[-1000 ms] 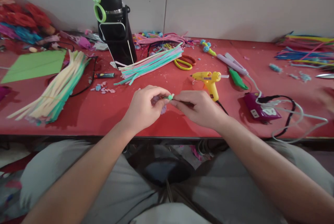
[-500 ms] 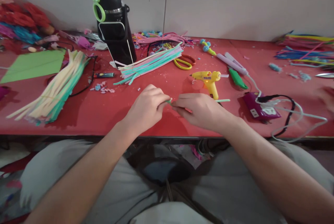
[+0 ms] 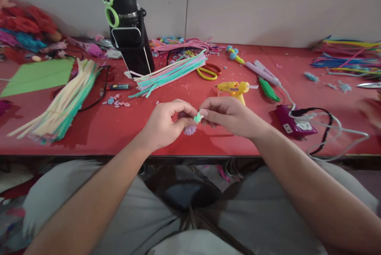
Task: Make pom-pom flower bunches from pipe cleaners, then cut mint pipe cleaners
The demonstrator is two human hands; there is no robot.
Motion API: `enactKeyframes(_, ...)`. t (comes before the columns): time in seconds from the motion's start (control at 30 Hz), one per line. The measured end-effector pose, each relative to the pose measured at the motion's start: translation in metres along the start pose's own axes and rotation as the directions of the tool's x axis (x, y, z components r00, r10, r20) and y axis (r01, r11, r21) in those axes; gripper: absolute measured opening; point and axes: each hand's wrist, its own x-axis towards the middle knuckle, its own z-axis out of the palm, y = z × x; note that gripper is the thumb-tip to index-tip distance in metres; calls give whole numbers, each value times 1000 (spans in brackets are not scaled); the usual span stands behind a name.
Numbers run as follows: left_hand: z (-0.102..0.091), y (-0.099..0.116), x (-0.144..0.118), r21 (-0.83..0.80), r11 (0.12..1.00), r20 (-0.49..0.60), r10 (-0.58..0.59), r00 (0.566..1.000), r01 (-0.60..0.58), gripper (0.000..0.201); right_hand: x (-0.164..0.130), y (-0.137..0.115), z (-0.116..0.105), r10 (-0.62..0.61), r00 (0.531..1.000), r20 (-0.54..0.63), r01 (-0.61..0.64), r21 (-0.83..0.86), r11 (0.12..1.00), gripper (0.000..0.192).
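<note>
My left hand (image 3: 166,124) and my right hand (image 3: 232,116) meet low over the front of the red table. Between their fingertips is a small, bent green pipe cleaner piece (image 3: 198,117), pinched from both sides. A fluffy lilac tuft (image 3: 189,129) shows just under my left fingertips; whether it is joined to the green piece I cannot tell. Beyond my right hand a yellow glue gun (image 3: 233,87) stands with a small orange light on, its lower handle hidden by the hand.
Bundled pipe cleaners lie at the left (image 3: 64,104) and centre (image 3: 172,72). A black bottle (image 3: 127,29) stands behind. Scissors (image 3: 208,73), a lilac hot tool (image 3: 262,73) and a purple power block (image 3: 293,122) with loose cords lie around. The table edge (image 3: 119,155) is near my lap.
My hands have turned and drawn closer together, showing more of the green piece. The lilac tuft has come into sight under my left fingers. My right hand now covers the glue gun's lower handle.
</note>
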Motion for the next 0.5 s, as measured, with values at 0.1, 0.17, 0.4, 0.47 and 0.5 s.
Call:
enactKeyframes(0.1,0,-4,0,-75,997,-48,-31,998,27,4,-1,2,8,-30,992,-119,31,5,1000,25)
enactKeyframes(0.17,1,-6,0,-108,994,-74,-37,997,29,7,-2,3,13,-111,972,-205,88,-115,989,18)
enactKeyframes(0.4,2,-3,2,-17,999,-125,-34,992,32,4,-7,1,17,-295,945,-137,182,-529,829,19)
enactKeyframes(0.47,2,-3,2,65,998,-114,0,994,7,5,-7,0,16,-259,959,-111,164,-527,834,19)
enactKeyframes(0.5,2,-4,2,111,994,-103,35,994,-23,7,-8,-1,16,-236,967,-99,153,-515,843,18)
